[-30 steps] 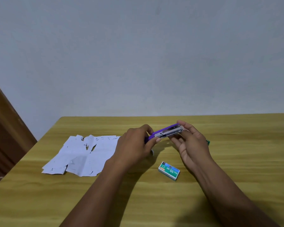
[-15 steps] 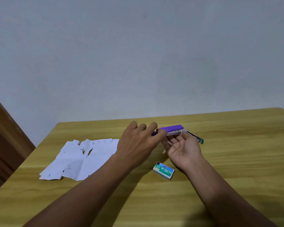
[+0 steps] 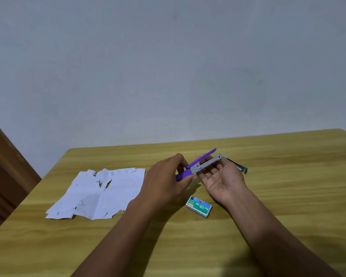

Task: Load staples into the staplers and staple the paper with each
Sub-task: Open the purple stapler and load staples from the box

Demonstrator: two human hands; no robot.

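Note:
A purple stapler [image 3: 203,164] is held above the wooden table [image 3: 288,196], its purple lid lifted away from the metal staple channel. My left hand [image 3: 166,180] grips its rear purple end. My right hand [image 3: 222,178] lies palm up under the metal channel, fingers round it. A green stapler [image 3: 241,167] lies on the table just behind my right hand, mostly hidden. The green staple box [image 3: 198,206] marked No.10 sits in front of my hands. Crumpled white paper [image 3: 100,192] lies to the left.
A grey wall rises behind the table's far edge. A brown wooden panel [image 3: 6,176] stands at the left, past the table's corner.
The purple lid, flat on the stapler half a second ago, now stands lifted off the metal channel. My left hand has shifted from on top of it to its rear end.

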